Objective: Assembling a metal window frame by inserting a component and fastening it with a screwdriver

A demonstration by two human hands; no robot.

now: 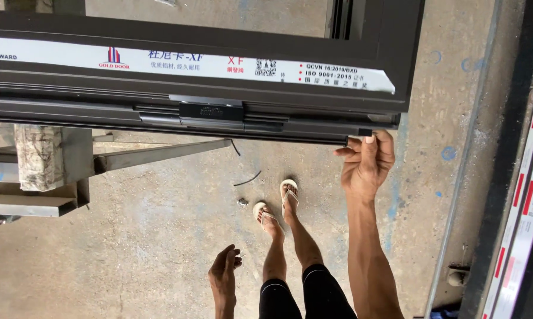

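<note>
Floor: bare stained concrete floor (160, 236), blue marks seen toward the right side.
Frame: dark aluminium door frame (219, 94) is held raised across the top of the view, long side running left to right; a white printed protective strip (189, 62) is stuck along its face.
Frame hardware: a black lock block (211, 111) is fitted in the lower channel, near the middle of the frame.
Frame corner: the right end (390, 118) is mitred and closed; a small black cap sits at the lower edge beside the thumb.
Right hand: right hand (368, 160) is raised to the underside of the frame at that right corner, fingers curled, thumb pressed up against the lower edge; it is touching, and whether it is carrying weight cannot be told.
Left hand: left hand (224, 274) hangs low, well apart from the frame, fingers loosely curled; something small may be pinched in it, too small to tell.
Progress: frame is seen assembled, hardware in place, protective strip not yet peeled; the corner is what is being attended to, judged from hand position only.
Support: a metal stand (53, 171) with angled bar sits under the frame on the left.
Ground bits: a short black wire piece (247, 178) and a small fitting (242, 202) lie near the sandalled feet (275, 204).
Right edge: another dark profile (523, 195) with a red-and-white strip lies along the floor.
</note>
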